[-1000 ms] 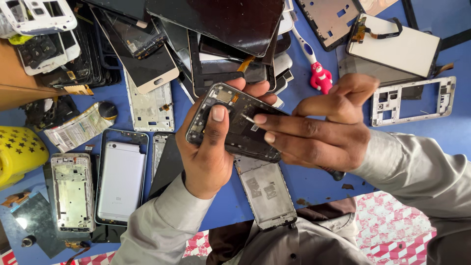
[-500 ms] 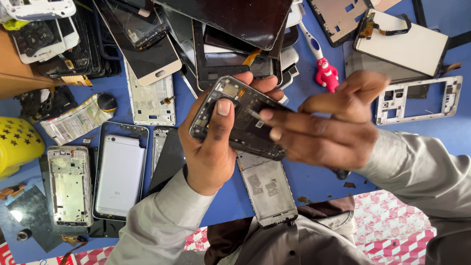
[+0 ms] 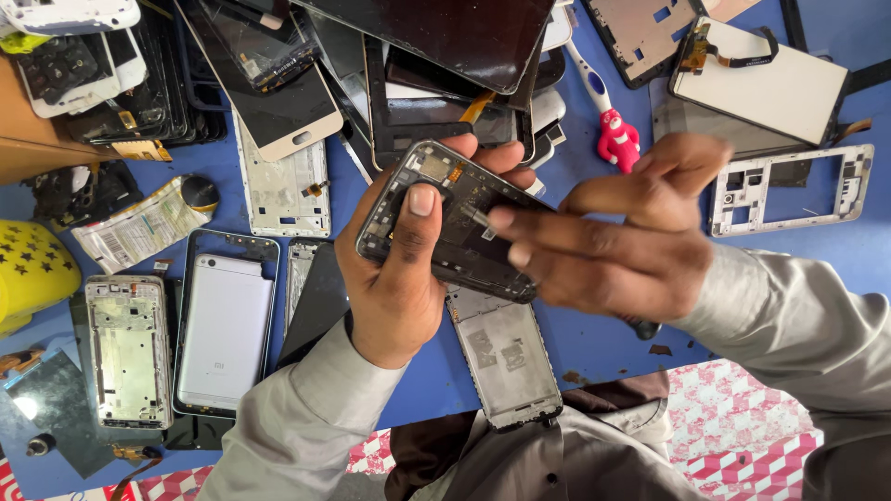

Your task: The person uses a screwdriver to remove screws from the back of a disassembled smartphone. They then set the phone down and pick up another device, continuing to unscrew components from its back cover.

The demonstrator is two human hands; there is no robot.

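- Left hand (image 3: 399,278), centre of frame: closed around a dark phone frame (image 3: 455,223), thumb pressed on its inner face, fingers wrapped behind its upper edge.
- Phone frame: held tilted above the blue worktop (image 3: 594,343), inner side up, in the middle of the picture.
- Right hand (image 3: 613,246), right of centre: blurred; fingers extended together, tips touching the frame's inner face; whether they pinch anything cannot be told.
- Below the hands: a grey phone chassis (image 3: 506,357) lies flat.
- Lower left: a silver phone back (image 3: 225,329) beside a bare metal midframe (image 3: 128,348).
- Top: a stack of dark screens (image 3: 436,46).
- Upper right: a red-handled toothbrush (image 3: 608,116) and a white frame (image 3: 789,190).
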